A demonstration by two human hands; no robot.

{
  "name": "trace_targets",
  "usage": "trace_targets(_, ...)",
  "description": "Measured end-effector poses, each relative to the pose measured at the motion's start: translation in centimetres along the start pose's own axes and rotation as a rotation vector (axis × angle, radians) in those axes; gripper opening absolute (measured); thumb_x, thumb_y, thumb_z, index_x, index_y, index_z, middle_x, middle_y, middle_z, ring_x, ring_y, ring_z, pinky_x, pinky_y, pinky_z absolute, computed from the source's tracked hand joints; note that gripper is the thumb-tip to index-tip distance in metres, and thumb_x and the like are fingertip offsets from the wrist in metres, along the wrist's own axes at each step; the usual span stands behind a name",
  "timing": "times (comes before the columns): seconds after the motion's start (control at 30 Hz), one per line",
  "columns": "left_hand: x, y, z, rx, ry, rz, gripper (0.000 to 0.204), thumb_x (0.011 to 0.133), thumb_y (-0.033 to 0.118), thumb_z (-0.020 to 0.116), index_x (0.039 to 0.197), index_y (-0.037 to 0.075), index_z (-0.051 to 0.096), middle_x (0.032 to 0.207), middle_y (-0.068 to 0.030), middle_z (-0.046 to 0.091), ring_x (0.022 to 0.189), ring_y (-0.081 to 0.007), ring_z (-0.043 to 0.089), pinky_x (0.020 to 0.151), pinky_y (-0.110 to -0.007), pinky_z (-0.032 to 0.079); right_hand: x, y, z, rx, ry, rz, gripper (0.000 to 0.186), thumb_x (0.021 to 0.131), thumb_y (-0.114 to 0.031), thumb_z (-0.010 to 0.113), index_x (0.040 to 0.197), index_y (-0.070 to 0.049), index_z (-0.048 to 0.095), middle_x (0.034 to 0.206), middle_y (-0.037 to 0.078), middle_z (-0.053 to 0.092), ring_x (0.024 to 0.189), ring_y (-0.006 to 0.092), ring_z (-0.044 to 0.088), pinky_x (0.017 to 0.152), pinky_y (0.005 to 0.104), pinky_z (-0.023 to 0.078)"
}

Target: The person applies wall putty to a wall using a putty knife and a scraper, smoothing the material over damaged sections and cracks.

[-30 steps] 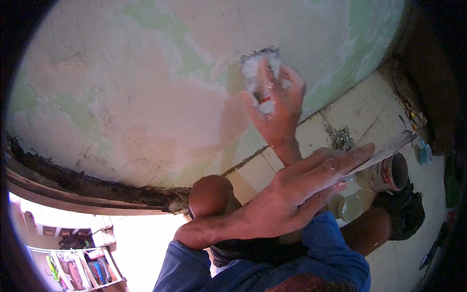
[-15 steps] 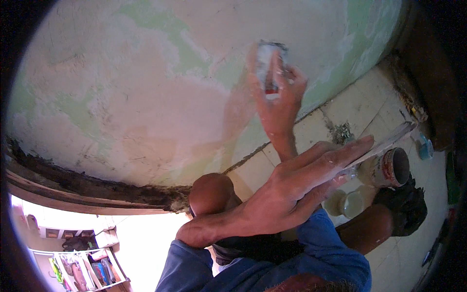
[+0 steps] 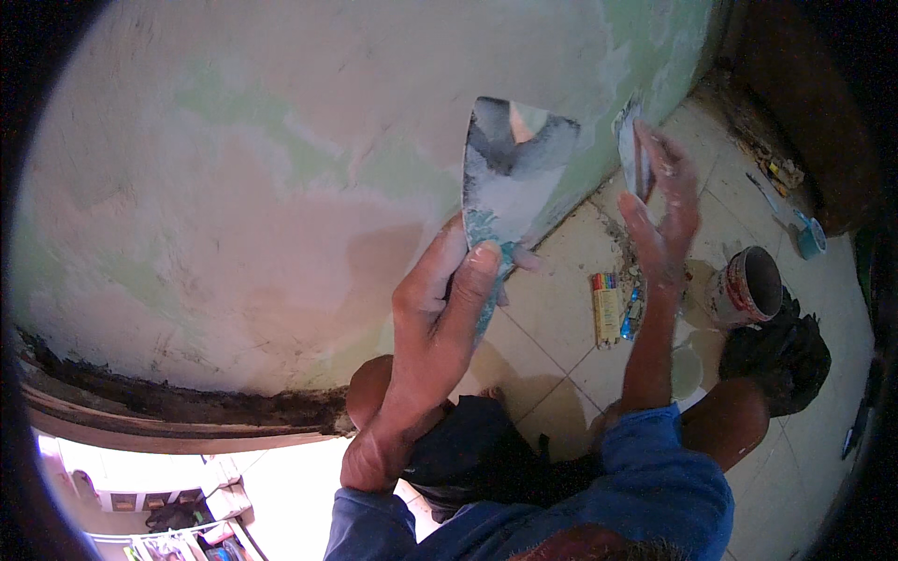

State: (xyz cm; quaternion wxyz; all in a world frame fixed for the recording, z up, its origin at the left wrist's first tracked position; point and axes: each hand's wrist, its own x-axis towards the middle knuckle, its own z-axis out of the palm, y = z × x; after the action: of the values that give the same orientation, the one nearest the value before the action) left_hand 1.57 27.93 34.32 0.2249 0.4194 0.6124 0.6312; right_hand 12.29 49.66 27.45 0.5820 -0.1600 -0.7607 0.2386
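My left hand (image 3: pixel 440 318) is closed on the handle of a putty knife with a wide metal blade (image 3: pixel 514 168) smeared grey and white, raised upright in front of the wall. To its right, my right hand (image 3: pixel 666 206) grips a second putty scraper (image 3: pixel 631 150) coated in white, held at the lower part of the patchy pink, white and green wall (image 3: pixel 262 206), near where that meets the floor. My fingertips on that scraper are dusted white.
On the tiled floor (image 3: pixel 533 360) lie a pack of coloured pens (image 3: pixel 608 309), a stained bucket (image 3: pixel 758 285), a blue tape roll (image 3: pixel 811 238) and a black bag (image 3: pixel 786 365). A dark panel (image 3: pixel 786 112) stands at right; a bright doorway with a rack (image 3: pixel 178 547) is at lower left.
My left hand has swung from lying across the right to upright at centre, raising its knife blade. My right hand has moved right along the wall with its scraper.
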Motion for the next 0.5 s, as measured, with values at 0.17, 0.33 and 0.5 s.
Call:
trace_targets(0.17,1.1,-2.1,-0.1,0.042,0.029,0.036,0.036,0.100,0.017,0.045,0.132,0.001,0.050,0.092,-0.0050,0.065,0.077,-0.0072,0.052,0.067,-0.023,0.044,3.6,-4.8,-2.7,-0.056,-0.208,-0.451,0.060,0.062,-0.020,0.072,0.120,-0.011,0.065,0.126,0.018,0.051,0.117,0.0302,0.050,0.095,0.0422,0.043)
trace_targets(0.33,0.9,-2.4,-0.4,0.216,0.049,0.127,0.036,0.100,0.016,0.046,0.132,0.000,0.050,0.096,-0.0079,0.065,0.078,-0.0103,0.054,0.069,-0.025,0.045,3.9,-6.0,-2.0,-0.387,-0.350,-0.532,0.068,0.054,-0.015,0.074,0.121,-0.016,0.064,0.125,0.015,0.051,0.114,0.0325,0.051,0.093,0.0439,0.043)
trace_targets(0.5,-0.2,-1.0,-0.4,0.302,0.032,0.236,0.038,0.093,0.004,0.052,0.131,-0.001,0.050,0.102,-0.0157,0.061,0.083,-0.0194,0.058,0.076,-0.030,0.047,1.6,0.8,-0.9,-0.410,-0.304,-0.315,0.065,0.063,-0.019,0.073,0.126,-0.020,0.059,0.115,0.015,0.053,0.105,0.0354,0.051,0.089,0.0477,0.042)
